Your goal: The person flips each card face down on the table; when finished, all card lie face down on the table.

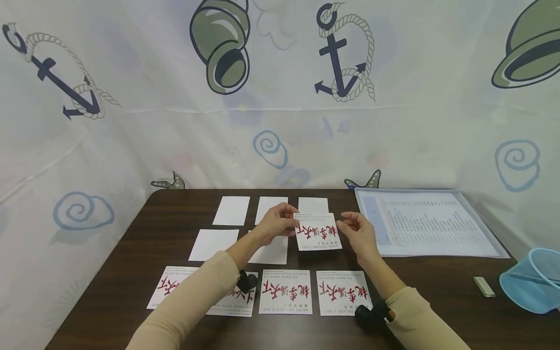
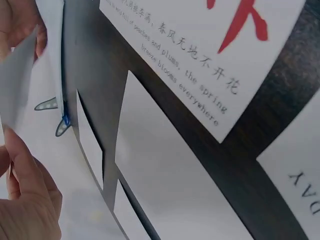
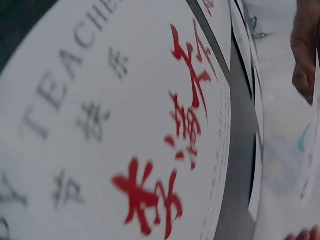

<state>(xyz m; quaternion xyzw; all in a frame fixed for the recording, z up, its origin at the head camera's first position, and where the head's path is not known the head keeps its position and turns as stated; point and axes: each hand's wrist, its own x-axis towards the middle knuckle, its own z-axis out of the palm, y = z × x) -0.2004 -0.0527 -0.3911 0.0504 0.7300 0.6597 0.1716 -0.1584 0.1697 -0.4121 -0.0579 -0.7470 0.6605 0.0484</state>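
In the head view my left hand (image 1: 276,222) pinches the left edge of a white greeting card (image 1: 318,243) with red Chinese characters, held up over the table. At the card's right edge is my right hand (image 1: 359,234), thumb tip close against that side and fingers loosely bent. The left wrist view shows the card (image 2: 15,85) nearly edge-on between the left hand (image 2: 30,192) and the right hand (image 2: 20,22). Beneath it lie plain white cards (image 1: 232,210) in two rows. Nearer me is a row of printed cards (image 1: 286,301), partly covered by the left sleeve.
On the dark table (image 1: 144,233), a clear folder (image 1: 428,223) with a printed sheet lies at the back right. Farther right are a small pale green bar (image 1: 484,287) and a translucent blue cup (image 1: 531,282). A patterned cloth (image 1: 284,112) hangs behind the table.
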